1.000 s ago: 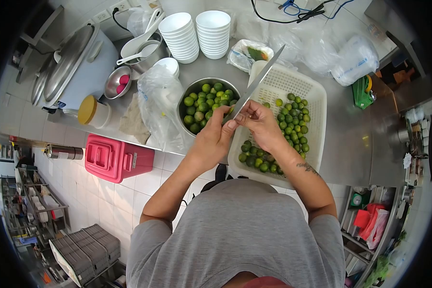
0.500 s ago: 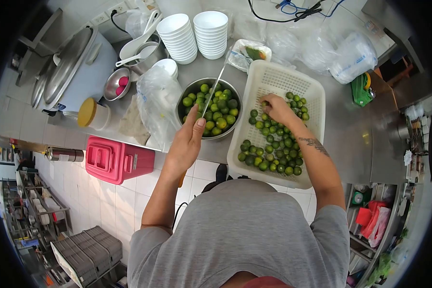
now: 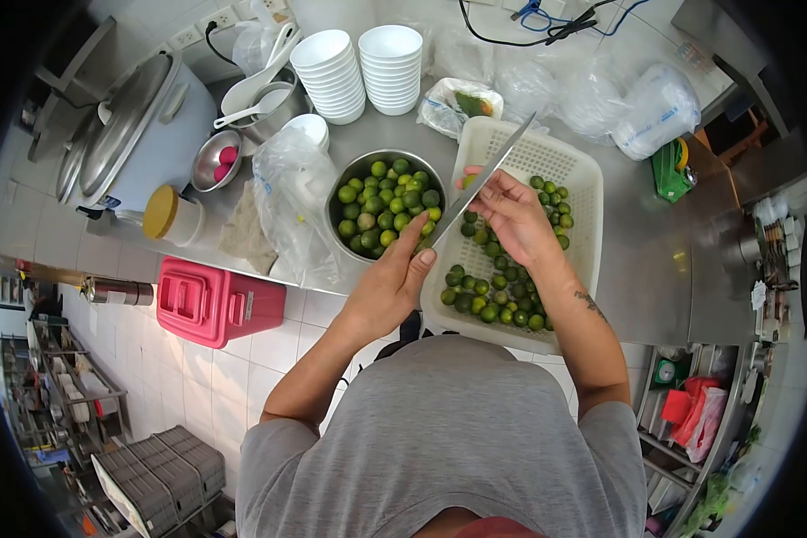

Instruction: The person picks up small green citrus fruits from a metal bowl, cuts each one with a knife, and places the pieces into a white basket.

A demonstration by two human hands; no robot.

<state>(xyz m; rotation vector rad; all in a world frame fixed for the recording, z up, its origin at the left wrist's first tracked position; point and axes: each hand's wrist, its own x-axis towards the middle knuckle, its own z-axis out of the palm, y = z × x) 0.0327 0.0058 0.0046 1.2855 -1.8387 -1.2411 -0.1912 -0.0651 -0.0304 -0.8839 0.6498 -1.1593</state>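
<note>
My left hand (image 3: 387,291) is closed around the handle end of a long knife (image 3: 502,155), whose blade points up and to the right. My right hand (image 3: 518,224) is raised over the white perforated basket (image 3: 583,188), its fingers closed on a small green lime (image 3: 469,180) right at the blade. The blade partly hides the lime and fingertips. More loose limes (image 3: 502,291) lie in the basket below that hand. To the left, close to my left hand, stands a metal bowl (image 3: 334,224) heaped with whole green limes (image 3: 381,202).
Two stacks of white bowls (image 3: 391,67) stand behind the metal bowl. Left of it are a crumpled plastic bag (image 3: 291,206), a yellow-lidded tub (image 3: 161,213) and a big cooker (image 3: 148,134). Plastic bags (image 3: 655,112) lie at the back right. A pink bin (image 3: 220,300) sits on the floor.
My right hand has lifted out of the basket with a lime and moved left to the knife. My left hand has shifted right, and the blade now tilts over the basket.
</note>
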